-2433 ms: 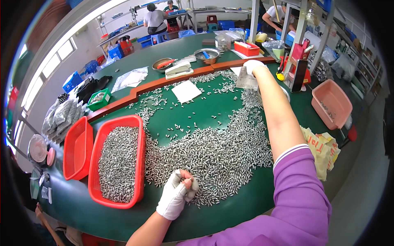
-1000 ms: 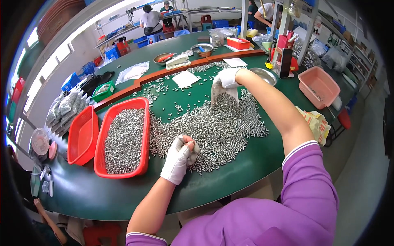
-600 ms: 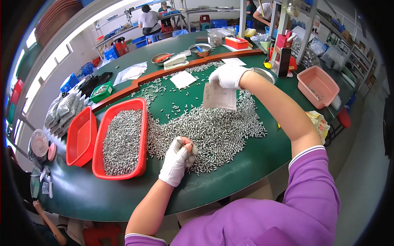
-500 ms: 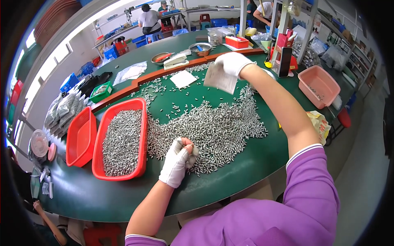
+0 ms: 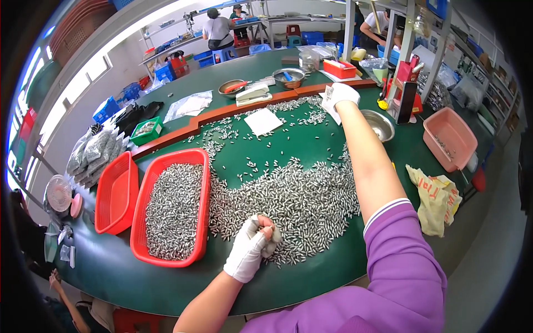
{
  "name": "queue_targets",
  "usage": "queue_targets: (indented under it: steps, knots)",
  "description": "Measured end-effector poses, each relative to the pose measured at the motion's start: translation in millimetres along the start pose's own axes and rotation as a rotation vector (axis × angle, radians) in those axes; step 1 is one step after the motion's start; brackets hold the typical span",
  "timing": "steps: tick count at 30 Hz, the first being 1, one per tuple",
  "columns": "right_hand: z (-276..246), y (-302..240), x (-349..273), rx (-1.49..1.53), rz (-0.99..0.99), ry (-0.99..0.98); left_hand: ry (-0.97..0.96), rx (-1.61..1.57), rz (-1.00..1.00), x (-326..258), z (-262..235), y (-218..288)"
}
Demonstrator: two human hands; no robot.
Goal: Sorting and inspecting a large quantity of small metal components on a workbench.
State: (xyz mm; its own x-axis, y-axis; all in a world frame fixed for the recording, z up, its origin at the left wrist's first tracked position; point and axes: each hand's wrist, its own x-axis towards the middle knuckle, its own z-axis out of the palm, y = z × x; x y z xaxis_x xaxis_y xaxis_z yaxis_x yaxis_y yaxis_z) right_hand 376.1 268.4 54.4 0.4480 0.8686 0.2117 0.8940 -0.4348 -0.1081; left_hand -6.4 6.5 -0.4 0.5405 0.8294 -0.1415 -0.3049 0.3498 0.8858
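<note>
My left hand [image 5: 251, 248], in a white glove with bare fingertips, rests curled at the near edge of a spread of small silver bullet-shaped metal pieces [image 5: 294, 194]. Its thumb and fingers press together; whatever they hold is hidden. Stretched far across the table, my gloved right hand [image 5: 343, 94] grips a printed paper slip [image 5: 331, 106], by the wooden strip and left of a round metal bowl [image 5: 378, 126]. A white card [image 5: 263, 122] lies flat among scattered pieces. To the left of the spread stands a red basket [image 5: 204, 183] filled with the same pieces.
An empty red tray [image 5: 115, 194] stands beside the basket, near bagged pieces [image 5: 94, 155]. A wooden strip [image 5: 222, 113] curves along the far side. A phone [image 5: 407, 102] stands by a metal post, with a pink basin [image 5: 451, 133] at right. Other people sit farther back.
My right hand has shifted right along the far side with the paper slip, which now shows less of its face. The metal bowl has come into view. My left hand stays curled.
</note>
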Motion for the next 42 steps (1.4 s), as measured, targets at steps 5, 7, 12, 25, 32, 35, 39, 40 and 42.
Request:
queue_targets:
  steps: [5, 7, 12, 25, 32, 35, 39, 40, 42]
  knots:
    - [42, 16, 34, 0.071, -0.089, -0.142, 0.001, -0.005, -0.025, 6, 4, 0]
    - [51, -10, 34, 0.067, -0.203, -0.206, 0.028, 0.003, -0.029, 4, 3, 1]
    - [71, -69, 5, 0.288, -0.582, -0.149, 0.034, 0.012, -0.02, 1, 1, 2]
    - [51, -135, -93, 0.458, -0.988, -0.459, 0.006, 0.05, -0.005, 1, 1, 2]
    - [23, -145, -123, 0.431, -1.086, -0.652, -0.037, 0.077, 0.037, 4, 1, 2]
    - [-1, -140, -133, 0.483, -1.069, -0.657, -0.04, 0.127, 0.028, 3, 3, 4]
    - [-35, -135, -166, 0.434, -1.098, -0.537, -0.042, 0.127, 0.041, 2, -1, 2]
    - [-32, -127, -165, 0.43, -1.089, -0.534, -0.049, 0.132, 0.04, 3, 1, 2]
    - [-28, -110, -169, 0.407, -1.25, -0.215, -0.066, 0.137, 0.036, 4, 2, 1]
